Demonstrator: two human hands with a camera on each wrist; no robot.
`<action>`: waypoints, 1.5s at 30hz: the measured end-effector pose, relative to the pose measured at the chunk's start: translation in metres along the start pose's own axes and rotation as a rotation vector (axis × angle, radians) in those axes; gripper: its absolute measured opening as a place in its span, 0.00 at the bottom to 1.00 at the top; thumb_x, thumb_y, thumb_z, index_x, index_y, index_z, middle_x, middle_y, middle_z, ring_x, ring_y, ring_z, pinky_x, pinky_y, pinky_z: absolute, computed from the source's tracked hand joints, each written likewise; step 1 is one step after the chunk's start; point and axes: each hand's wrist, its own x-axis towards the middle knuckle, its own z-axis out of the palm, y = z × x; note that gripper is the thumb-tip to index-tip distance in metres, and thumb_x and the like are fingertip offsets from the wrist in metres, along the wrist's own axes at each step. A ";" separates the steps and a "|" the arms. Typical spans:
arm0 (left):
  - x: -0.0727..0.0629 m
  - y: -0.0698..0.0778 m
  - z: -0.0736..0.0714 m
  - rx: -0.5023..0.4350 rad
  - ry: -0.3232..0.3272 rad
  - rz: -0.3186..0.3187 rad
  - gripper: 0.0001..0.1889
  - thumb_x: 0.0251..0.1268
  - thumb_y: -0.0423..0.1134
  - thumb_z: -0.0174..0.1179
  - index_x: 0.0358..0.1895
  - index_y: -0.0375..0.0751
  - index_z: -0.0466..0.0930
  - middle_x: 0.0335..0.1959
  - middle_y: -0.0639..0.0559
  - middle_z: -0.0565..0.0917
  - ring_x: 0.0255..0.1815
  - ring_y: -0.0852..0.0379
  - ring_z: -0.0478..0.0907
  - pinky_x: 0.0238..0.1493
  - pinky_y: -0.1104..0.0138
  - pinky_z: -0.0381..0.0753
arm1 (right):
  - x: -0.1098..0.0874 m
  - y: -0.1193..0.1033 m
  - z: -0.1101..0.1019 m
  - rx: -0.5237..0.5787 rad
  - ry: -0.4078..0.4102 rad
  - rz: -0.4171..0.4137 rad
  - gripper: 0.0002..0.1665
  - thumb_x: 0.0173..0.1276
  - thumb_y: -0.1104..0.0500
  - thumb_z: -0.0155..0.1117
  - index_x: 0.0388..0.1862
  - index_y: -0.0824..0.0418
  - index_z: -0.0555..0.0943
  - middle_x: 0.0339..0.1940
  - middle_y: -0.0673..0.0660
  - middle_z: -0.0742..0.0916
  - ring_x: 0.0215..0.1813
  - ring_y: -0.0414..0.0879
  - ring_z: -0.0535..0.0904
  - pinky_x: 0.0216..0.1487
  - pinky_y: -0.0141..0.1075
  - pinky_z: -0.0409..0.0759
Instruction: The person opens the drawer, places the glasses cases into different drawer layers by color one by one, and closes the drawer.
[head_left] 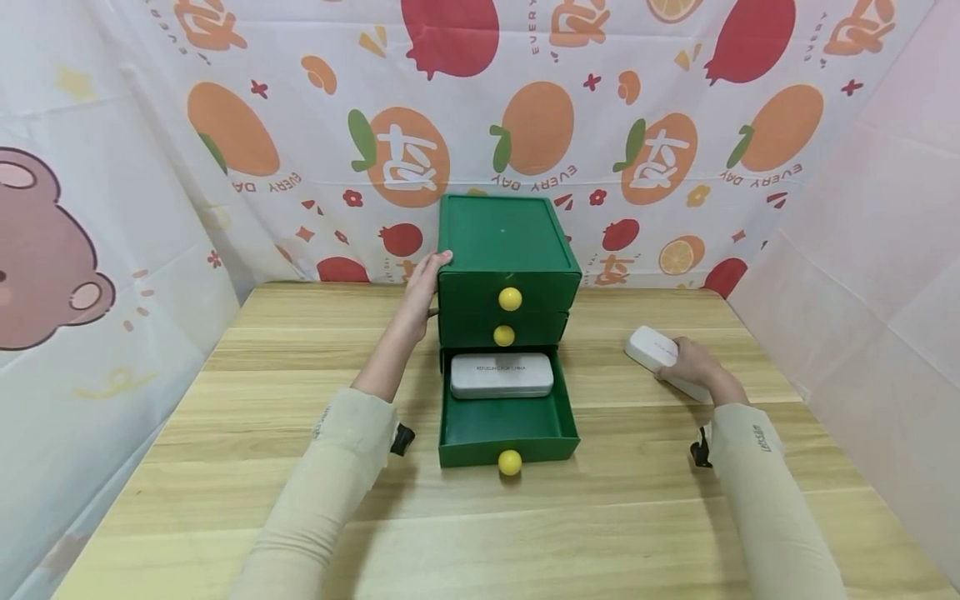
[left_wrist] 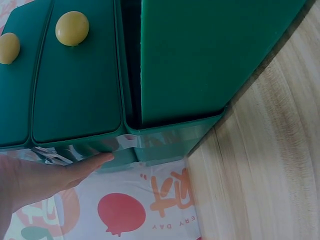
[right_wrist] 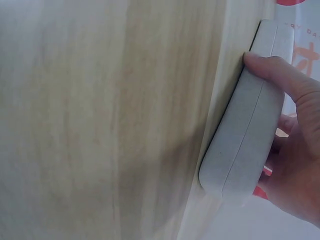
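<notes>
A green three-drawer cabinet (head_left: 502, 233) with round yellow knobs stands on the table. Its bottom drawer (head_left: 495, 421) is pulled out, and a white lettered glasses case (head_left: 502, 379) lies crosswise inside toward the back. Against the cabinet's left side rests my left hand (head_left: 422, 287), fingers extended near the upper edge; in the left wrist view the hand (left_wrist: 60, 175) lies along the side wall. To the right, my right hand (head_left: 693, 367) grips a second white glasses case (head_left: 651, 346) on the table. The right wrist view has the thumb over one long side of this case (right_wrist: 245, 125), with the other fingers behind it.
The wooden table (head_left: 637, 525) reaches back to a fruit-print cloth (head_left: 480, 108). Pale cloths hang on the left (head_left: 112, 417) and right (head_left: 862, 250). Dark straps with small devices sit at both wrists.
</notes>
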 end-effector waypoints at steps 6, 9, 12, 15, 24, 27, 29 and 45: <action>0.002 -0.001 -0.001 -0.002 0.005 -0.001 0.38 0.59 0.57 0.51 0.72 0.48 0.51 0.69 0.49 0.53 0.66 0.49 0.53 0.58 0.43 0.54 | 0.001 0.001 0.000 0.019 -0.001 0.001 0.51 0.53 0.51 0.68 0.62 0.81 0.55 0.52 0.77 0.71 0.51 0.65 0.68 0.50 0.56 0.67; 0.002 -0.001 -0.001 -0.001 0.002 -0.001 0.38 0.59 0.57 0.51 0.72 0.48 0.51 0.69 0.49 0.53 0.66 0.49 0.53 0.58 0.43 0.54 | 0.001 0.002 0.000 0.015 -0.003 0.000 0.51 0.53 0.51 0.68 0.62 0.81 0.55 0.53 0.77 0.70 0.51 0.66 0.68 0.50 0.57 0.66; 0.002 -0.002 -0.001 0.003 0.000 0.003 0.39 0.59 0.57 0.51 0.72 0.48 0.49 0.70 0.49 0.51 0.66 0.49 0.52 0.58 0.42 0.53 | 0.001 0.004 0.001 0.008 0.000 0.002 0.51 0.53 0.50 0.68 0.63 0.80 0.55 0.53 0.76 0.71 0.51 0.65 0.68 0.50 0.57 0.67; 0.003 -0.003 -0.001 0.006 -0.001 0.005 0.40 0.59 0.57 0.51 0.72 0.48 0.48 0.71 0.50 0.50 0.66 0.49 0.52 0.58 0.43 0.54 | 0.000 0.004 0.002 0.013 0.003 0.002 0.51 0.53 0.50 0.68 0.63 0.80 0.55 0.53 0.76 0.71 0.52 0.65 0.68 0.50 0.57 0.66; 0.001 -0.002 -0.001 0.006 0.001 0.006 0.39 0.59 0.57 0.51 0.72 0.48 0.50 0.70 0.49 0.52 0.66 0.49 0.52 0.58 0.43 0.54 | 0.000 0.003 0.001 0.031 0.014 -0.014 0.51 0.52 0.51 0.69 0.63 0.80 0.56 0.52 0.76 0.72 0.50 0.64 0.70 0.49 0.57 0.67; 0.000 -0.001 -0.001 0.008 -0.004 0.001 0.39 0.59 0.58 0.51 0.72 0.48 0.50 0.70 0.50 0.52 0.66 0.49 0.52 0.58 0.42 0.54 | 0.000 0.003 0.001 0.031 0.022 -0.020 0.51 0.52 0.52 0.70 0.62 0.80 0.56 0.52 0.75 0.73 0.50 0.64 0.70 0.49 0.56 0.67; 0.000 -0.001 -0.001 0.012 -0.007 -0.003 0.39 0.59 0.58 0.51 0.72 0.49 0.50 0.70 0.50 0.50 0.66 0.48 0.52 0.58 0.43 0.53 | 0.000 0.003 0.001 0.034 0.023 -0.024 0.51 0.51 0.52 0.70 0.62 0.80 0.57 0.51 0.75 0.73 0.50 0.64 0.70 0.49 0.56 0.67; -0.001 0.000 -0.001 0.024 -0.008 0.005 0.38 0.60 0.58 0.50 0.72 0.49 0.51 0.70 0.50 0.50 0.66 0.48 0.52 0.58 0.43 0.54 | -0.003 -0.010 0.002 0.006 0.030 -0.077 0.50 0.48 0.53 0.72 0.61 0.79 0.60 0.51 0.74 0.75 0.49 0.63 0.72 0.48 0.55 0.68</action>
